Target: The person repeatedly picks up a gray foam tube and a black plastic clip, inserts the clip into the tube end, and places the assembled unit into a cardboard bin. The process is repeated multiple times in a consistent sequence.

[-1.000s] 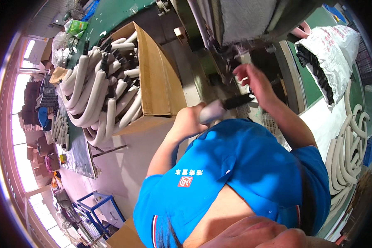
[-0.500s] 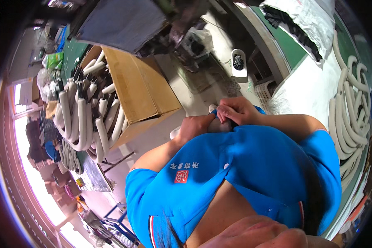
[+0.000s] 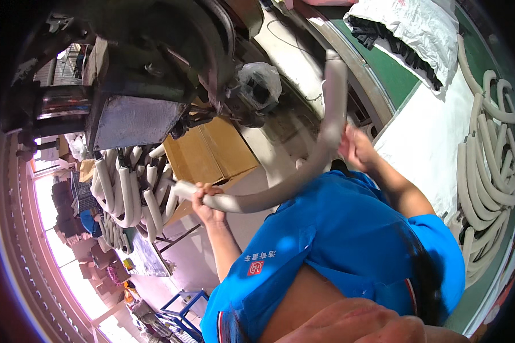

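Note:
A curved tube with a pale grey foam-like cover (image 3: 266, 199) spans the space in front of my body, bent like a wide U. My left hand (image 3: 208, 204) wraps round it close to its left end. Beyond the bend, my right hand (image 3: 357, 150) is closed at its right side, with the fingers slightly blurred and partly behind the tube. The tube's right end points up and away from me.
A dark machine with a metal block (image 3: 137, 120) looms at upper left. Behind it stands a cardboard box (image 3: 212, 148) beside a heap of similar tubes (image 3: 126, 194). More curved tubes (image 3: 480, 166) lie on the right-hand table, near a white sack (image 3: 412, 28) of black pieces.
My hands were close together at my waist; now they are spread apart with the curved tube between them. The view has shifted, and the machine fills more of the upper left.

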Demonstrator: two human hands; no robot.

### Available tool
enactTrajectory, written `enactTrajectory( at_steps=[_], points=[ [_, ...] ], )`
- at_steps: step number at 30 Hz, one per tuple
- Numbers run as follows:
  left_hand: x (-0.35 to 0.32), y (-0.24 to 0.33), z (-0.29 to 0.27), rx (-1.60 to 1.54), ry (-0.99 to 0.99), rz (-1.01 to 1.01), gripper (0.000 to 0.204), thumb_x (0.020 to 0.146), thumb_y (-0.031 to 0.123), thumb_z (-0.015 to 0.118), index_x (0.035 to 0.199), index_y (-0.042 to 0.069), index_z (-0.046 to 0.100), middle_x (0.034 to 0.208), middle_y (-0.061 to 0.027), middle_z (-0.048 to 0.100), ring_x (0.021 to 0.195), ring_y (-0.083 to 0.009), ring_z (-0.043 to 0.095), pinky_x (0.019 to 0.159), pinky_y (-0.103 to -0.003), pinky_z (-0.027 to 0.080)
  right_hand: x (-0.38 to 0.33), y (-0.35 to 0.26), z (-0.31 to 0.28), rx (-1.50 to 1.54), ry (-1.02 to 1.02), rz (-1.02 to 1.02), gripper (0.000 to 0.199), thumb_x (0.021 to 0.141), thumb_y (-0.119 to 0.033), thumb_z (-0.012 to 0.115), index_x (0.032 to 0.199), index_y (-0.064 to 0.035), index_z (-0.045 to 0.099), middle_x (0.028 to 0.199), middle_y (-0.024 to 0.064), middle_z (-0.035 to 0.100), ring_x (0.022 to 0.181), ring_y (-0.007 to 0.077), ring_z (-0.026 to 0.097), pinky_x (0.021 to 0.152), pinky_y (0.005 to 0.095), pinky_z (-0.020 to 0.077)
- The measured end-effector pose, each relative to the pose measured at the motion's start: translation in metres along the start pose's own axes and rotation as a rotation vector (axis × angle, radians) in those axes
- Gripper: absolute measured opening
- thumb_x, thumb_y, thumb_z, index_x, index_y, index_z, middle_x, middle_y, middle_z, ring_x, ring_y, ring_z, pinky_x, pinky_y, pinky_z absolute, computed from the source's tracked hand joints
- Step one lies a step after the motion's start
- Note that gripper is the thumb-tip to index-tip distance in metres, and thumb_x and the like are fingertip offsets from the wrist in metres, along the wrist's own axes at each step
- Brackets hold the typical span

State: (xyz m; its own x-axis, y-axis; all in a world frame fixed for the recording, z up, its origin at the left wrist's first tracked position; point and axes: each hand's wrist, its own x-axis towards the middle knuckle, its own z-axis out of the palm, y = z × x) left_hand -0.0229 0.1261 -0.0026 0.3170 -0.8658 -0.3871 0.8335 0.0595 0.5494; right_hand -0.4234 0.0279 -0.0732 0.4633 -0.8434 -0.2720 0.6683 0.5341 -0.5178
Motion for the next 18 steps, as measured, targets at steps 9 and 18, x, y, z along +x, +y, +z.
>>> enactTrajectory(
  at_steps=[9, 18],
  points=[
    [0.028, -0.138, 0.109, 0.967, -0.553, 0.109, 0.067, 0.085, 0.024, 0.063, 0.139, 0.005, 0.028, 0.134, -0.0159, 0.04, 0.12, -0.0275, 0.046, 0.098, -0.037, 0.038, -0.011, -0.012, 0.074, -0.154, -0.552, 0.074, 0.025, 0.071, -0.008, 0.074, 0.088, -0.006, 0.055, 0.085, 0.0059, 0.061, 0.086, 0.0188, 0.06, 0.081, 0.0334, 0.0466],
    [-0.02, -0.17, 0.253, 1.16, -1.033, 0.282, 0.089, 0.068, 0.011, 0.079, 0.134, 0.007, 0.02, 0.121, -0.0194, 0.046, 0.104, -0.0267, 0.052, 0.086, -0.035, 0.044, -0.035, -0.005, 0.073, -0.633, -0.494, 0.022, 0.031, 0.068, -0.014, 0.079, 0.091, -0.0067, 0.059, 0.085, 0.0042, 0.063, 0.081, 0.0149, 0.062, 0.073, 0.0305, 0.0496]
  ],
)
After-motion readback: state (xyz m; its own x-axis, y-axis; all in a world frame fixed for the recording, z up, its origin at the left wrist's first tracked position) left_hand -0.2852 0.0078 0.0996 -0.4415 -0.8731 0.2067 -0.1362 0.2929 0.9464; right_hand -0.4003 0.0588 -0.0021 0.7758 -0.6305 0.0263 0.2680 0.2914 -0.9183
